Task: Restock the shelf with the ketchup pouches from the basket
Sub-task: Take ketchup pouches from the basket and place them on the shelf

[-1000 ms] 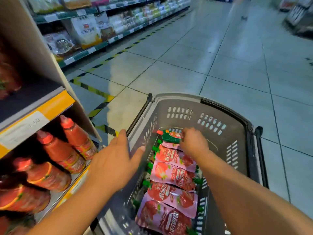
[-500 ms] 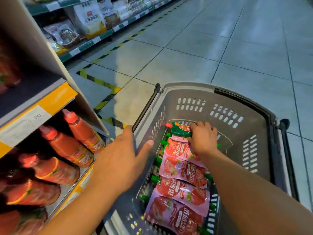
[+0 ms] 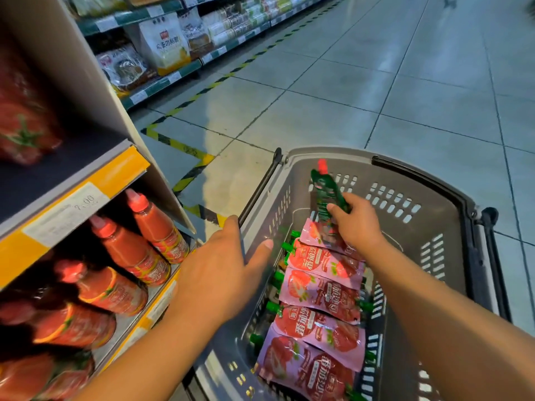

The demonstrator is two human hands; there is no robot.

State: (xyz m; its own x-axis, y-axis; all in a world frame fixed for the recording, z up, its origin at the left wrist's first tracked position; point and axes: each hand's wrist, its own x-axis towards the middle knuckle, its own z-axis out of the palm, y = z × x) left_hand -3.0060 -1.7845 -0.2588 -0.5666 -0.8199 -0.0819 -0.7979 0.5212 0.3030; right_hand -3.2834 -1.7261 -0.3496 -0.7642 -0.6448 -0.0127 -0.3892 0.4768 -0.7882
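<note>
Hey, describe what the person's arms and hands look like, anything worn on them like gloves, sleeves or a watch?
Both arms are bare all the way to the frame edge: no sleeves show. The left hand and right hand are bare, with no gloves. No watch, bracelet or ring is visible on the wrists or the fingers that show. Fingernails look short and unpainted, as far as the slightly blurred picture lets one tell.

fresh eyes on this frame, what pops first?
The row of pink ketchup pouches lying overlapped in the grey basket at lower centre. Just above them, the right hand lifts a dark green pouch with a red cap out of the basket, while the left hand rests on the basket's near-left rim. On the left, red ketchup bottles lie on the shelf below a yellow price strip.
</note>
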